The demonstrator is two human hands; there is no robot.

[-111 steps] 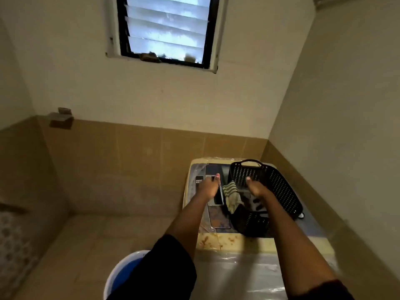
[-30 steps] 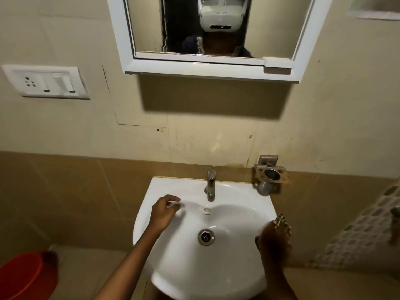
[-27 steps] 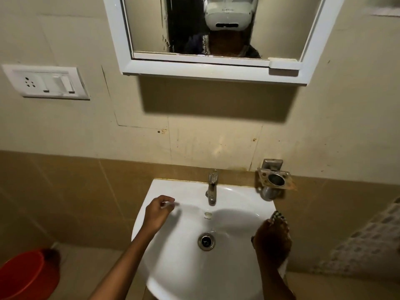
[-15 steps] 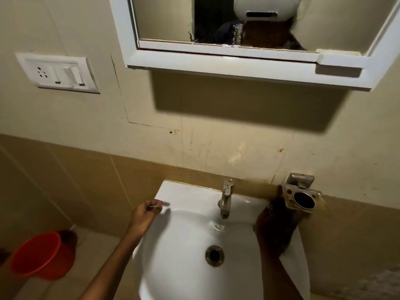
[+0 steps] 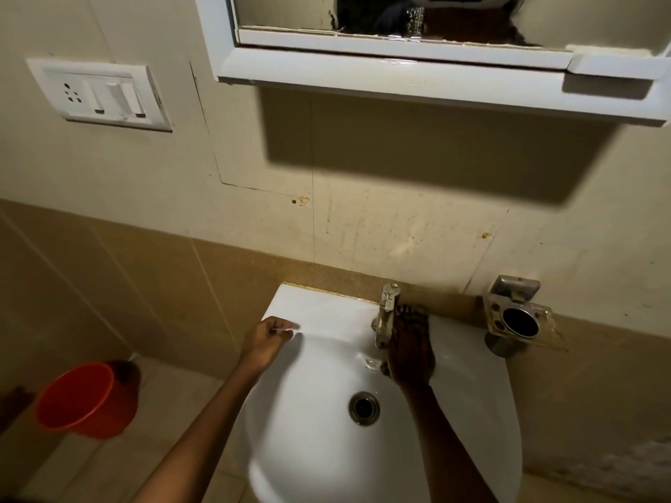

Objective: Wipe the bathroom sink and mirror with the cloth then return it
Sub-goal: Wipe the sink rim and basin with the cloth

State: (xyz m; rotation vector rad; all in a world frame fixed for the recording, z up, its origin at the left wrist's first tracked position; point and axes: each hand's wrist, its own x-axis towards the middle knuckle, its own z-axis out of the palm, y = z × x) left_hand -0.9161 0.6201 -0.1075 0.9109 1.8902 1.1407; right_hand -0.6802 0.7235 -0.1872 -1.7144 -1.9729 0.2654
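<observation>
While the curled, empty left hand touches the sink, the right hand presses flat on the cloth.

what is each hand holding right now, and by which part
The right hand has the cloth under it beside the tap, only an edge showing; the grip point is hidden. The left hand holds nothing, curled on the sink rim.

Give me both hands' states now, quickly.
Left hand: closed, empty, resting on the sink.
Right hand: pressing the cloth down; grip cannot be told.
</observation>
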